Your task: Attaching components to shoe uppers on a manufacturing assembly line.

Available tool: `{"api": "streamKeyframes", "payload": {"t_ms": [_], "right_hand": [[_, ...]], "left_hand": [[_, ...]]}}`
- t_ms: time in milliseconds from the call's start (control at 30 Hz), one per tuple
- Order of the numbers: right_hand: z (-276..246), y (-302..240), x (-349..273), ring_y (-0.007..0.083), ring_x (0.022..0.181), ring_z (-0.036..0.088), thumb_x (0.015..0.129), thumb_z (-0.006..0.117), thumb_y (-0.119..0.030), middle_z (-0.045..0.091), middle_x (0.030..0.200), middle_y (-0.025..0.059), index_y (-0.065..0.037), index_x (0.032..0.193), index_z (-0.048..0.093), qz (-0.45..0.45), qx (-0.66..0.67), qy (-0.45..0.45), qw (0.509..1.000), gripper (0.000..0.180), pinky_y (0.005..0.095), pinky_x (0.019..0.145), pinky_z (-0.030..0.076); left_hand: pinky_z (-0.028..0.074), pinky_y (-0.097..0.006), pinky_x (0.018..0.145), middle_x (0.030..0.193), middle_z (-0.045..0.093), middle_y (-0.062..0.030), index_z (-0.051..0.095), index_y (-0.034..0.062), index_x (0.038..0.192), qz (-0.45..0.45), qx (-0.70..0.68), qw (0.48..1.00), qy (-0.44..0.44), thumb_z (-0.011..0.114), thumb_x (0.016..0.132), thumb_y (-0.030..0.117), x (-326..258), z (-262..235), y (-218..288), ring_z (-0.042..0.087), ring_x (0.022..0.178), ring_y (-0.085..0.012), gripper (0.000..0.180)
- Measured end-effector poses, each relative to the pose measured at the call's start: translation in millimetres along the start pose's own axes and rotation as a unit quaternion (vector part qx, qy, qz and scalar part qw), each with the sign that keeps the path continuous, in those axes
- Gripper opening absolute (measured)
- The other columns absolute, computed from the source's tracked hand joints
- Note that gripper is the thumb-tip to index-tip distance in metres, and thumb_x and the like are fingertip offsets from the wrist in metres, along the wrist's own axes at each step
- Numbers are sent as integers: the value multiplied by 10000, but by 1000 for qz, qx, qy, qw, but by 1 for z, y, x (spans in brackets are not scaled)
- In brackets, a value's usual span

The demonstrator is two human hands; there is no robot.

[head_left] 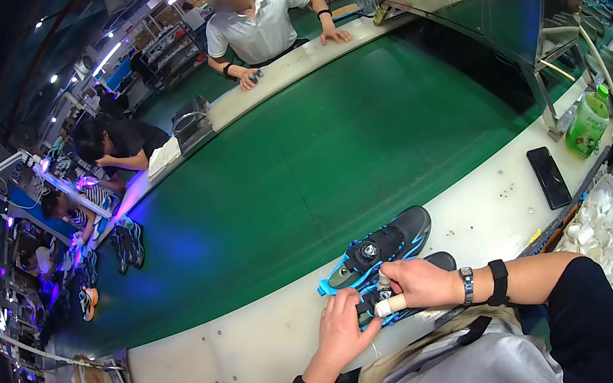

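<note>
A black sports shoe with blue trim lies on the white ledge close to my body, mostly covered by my hands. My left hand is closed on its heel end, fingers curled at the opening. Over the middle of the shoe, my right hand is bent in a pinch; pale wraps cover some of its fingers. What lies between those fingertips is hidden. Just beyond stands the matching shoe, upright, with a round dial on its tongue and a blue heel loop.
A green conveyor belt runs beyond the ledge. To the right are a black phone, a green bottle and a box of white scraps. Across the belt, a person rests both hands on the far ledge. More shoes stand far left.
</note>
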State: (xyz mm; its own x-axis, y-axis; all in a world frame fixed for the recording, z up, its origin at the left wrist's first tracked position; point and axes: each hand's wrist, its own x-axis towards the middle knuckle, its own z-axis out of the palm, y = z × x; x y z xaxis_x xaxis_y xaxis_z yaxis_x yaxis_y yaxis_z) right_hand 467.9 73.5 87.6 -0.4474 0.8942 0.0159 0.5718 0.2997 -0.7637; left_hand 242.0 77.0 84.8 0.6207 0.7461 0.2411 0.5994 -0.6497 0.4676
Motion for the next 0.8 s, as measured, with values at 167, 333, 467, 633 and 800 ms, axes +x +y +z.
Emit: {"api": "streamKeyframes", "payload": {"t_ms": [167,333,467,633,800], "right_hand": [[-26,1,8,272,711,588,792,762,-322,554,758,86,-34,881,481,-150,78,-61,984,412,378,630,477],[-9,2,2,279,660,591,773,765,-279,548,713,75,-41,877,499,-67,22,26,997,372,389,602,477],[-21,5,9,262,663,582,790,751,-256,537,708,72,-37,903,528,-138,66,-34,988,332,371,613,475],[-6,-5,-1,258,675,574,791,763,-313,532,715,76,-40,809,462,-17,65,25,997,406,367,617,468],[-21,7,5,235,684,563,818,743,-288,530,751,62,-66,1116,594,-174,72,-22,982,400,353,628,467]], "left_hand": [[473,-438,803,1118,531,-134,551,-1,1021,-5,7,1000,5,760,722,309,0,0,-1,547,1004,-323,478],[465,-443,795,1122,525,-137,545,-2,1027,-5,18,1000,-19,798,688,372,3,-7,6,544,1013,-322,565],[460,-434,752,1086,525,-117,526,14,1025,-1,46,999,8,848,579,520,0,2,0,548,976,-310,748],[451,-418,713,1051,537,-103,518,26,993,1,60,998,26,847,588,503,-2,6,4,557,949,-295,707],[465,-421,751,1041,567,-138,515,10,1052,-16,80,996,25,860,593,477,1,3,7,580,952,-316,740]]}}
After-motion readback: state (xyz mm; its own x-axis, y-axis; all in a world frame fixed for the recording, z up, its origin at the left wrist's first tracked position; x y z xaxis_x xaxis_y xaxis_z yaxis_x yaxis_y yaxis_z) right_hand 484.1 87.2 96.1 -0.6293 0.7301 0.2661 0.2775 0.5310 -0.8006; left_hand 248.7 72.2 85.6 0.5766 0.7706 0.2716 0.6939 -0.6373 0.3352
